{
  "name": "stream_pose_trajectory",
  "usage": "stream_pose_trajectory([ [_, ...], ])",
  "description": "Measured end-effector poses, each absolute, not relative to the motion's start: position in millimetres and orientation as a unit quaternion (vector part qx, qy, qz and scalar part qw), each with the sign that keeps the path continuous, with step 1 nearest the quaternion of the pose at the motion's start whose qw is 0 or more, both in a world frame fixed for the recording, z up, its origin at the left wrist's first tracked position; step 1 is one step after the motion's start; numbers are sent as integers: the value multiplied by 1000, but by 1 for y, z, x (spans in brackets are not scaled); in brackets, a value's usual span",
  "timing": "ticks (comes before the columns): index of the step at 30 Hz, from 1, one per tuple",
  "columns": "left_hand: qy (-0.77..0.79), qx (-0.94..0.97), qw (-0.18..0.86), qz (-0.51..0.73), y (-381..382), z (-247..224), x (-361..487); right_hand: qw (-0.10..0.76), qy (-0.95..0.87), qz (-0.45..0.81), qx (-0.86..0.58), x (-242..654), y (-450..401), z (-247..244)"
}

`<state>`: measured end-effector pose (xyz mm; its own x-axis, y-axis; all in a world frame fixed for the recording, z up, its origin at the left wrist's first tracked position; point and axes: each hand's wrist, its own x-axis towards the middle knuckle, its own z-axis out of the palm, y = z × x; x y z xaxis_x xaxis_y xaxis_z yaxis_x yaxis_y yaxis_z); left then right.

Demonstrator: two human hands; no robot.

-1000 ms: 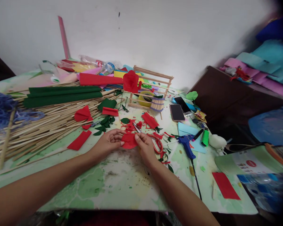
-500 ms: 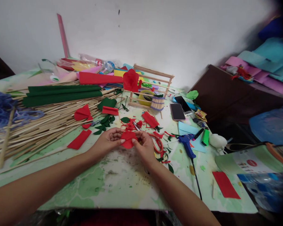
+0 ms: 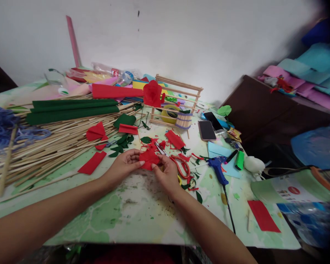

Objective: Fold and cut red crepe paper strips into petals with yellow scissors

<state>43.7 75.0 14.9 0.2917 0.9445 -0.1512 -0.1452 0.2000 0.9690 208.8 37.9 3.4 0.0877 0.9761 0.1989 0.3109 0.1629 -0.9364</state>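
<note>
Between my two hands is a small piece of red crepe paper (image 3: 149, 160), held above the table. My left hand (image 3: 128, 163) pinches its left edge with thumb and fingers. On the other side my right hand (image 3: 167, 173) grips the right edge, its thumb lying on the near face. Orange-handled scissors (image 3: 181, 167) lie just beyond my right hand, partly covered by it. Red scraps and cut green leaves (image 3: 123, 141) are scattered past the paper. A red paper flower (image 3: 152, 94) stands farther back, by a small wooden stick frame (image 3: 178, 81).
Thin sticks (image 3: 68, 143) and dark green paper rolls (image 3: 74, 111) cover the left side. To the right lie a blue glue gun (image 3: 218, 170) with its cord, a phone (image 3: 207, 130) and a green tumbler (image 3: 277, 187). A red strip (image 3: 263, 216) rests near the front right edge.
The red paper has shifted slightly left and up, and its outline looks wider and more spread. My right thumb has slid a little to the left along it.
</note>
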Motion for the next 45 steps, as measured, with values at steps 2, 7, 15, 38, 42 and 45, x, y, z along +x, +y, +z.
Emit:
stream_pose_trajectory([
  [2,421,483,651,407,74,17,44,477,-618,301,-547,209,36,5],
  [7,408,486,671,384,73,17,44,422,-723,192,-513,208,30,14],
  [15,405,510,662,372,72,23,46,371,-756,168,-512,206,26,15],
  [38,395,559,633,362,72,13,48,449,-631,329,-540,206,31,1],
  [42,400,583,614,351,72,12,48,442,-642,328,-534,205,30,0],
  [45,407,601,596,344,71,12,47,452,-637,341,-523,206,29,3],
])
